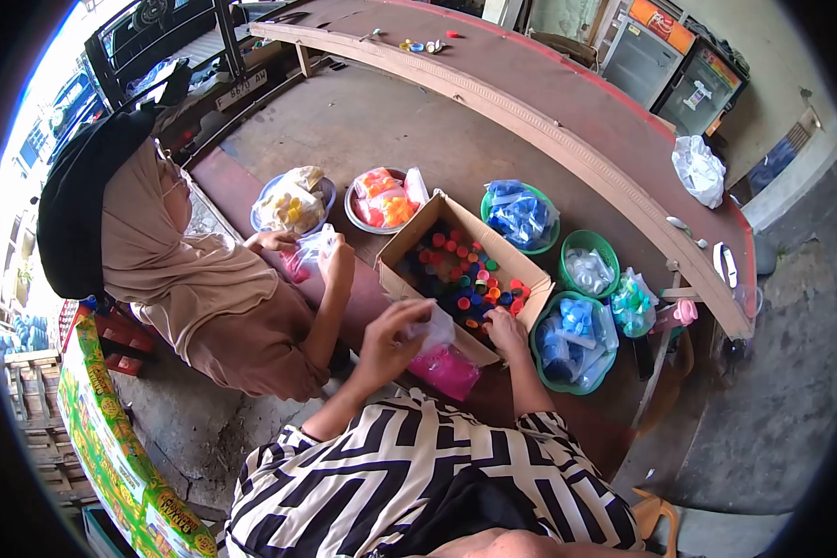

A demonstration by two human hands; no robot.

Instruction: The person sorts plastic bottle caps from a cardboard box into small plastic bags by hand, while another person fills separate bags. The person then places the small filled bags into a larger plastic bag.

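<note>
My left hand [391, 346] is at the mouth of a clear plastic bag [431, 330], its fingers curled on the film. Bright pink contents fill the bag's lower part [445, 370], which rests on the table edge. My right hand [509, 335] reaches over the near side of an open cardboard box [409, 231], fingers bent together among loose bottle caps [474, 279]. Whatever is between those fingertips is hidden. The caps are red, blue, green, orange and black.
To the left, a person [205, 279] handles another clear bag [312, 249] with red contents. Around the box stand a bowl with yellowish bags [288, 200], a bowl with orange and pink bags [381, 200], and green baskets [575, 381] with blue and clear bags. A wooden rail [530, 121] crosses behind.
</note>
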